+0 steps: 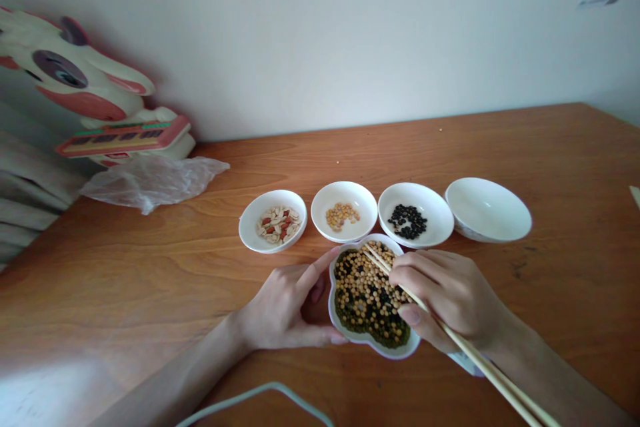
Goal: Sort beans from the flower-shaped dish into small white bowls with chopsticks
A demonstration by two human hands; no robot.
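A white scalloped bowl [345, 333] full of mixed yellow, black and green beans sits at the table's near edge. My left hand [287, 303] cups its left rim, thumb and forefinger against the side. My right hand [445, 297] is closed on a pair of wooden chopsticks [480, 360], whose tips rest over the beans at the bowl's far side. Behind stand small white dishes: one with pale and red seeds [250, 230], one with yellow beans [325, 197], one with black beans [440, 213], and an empty one [487, 210].
The wooden table [150, 267] runs to a white wall. A crumpled clear plastic bag [150, 180] and a cartoon-animal toy [90, 100] lie at the back left. A pale cord [260, 392] curves along the bottom edge. Stray beans dot the table's far side.
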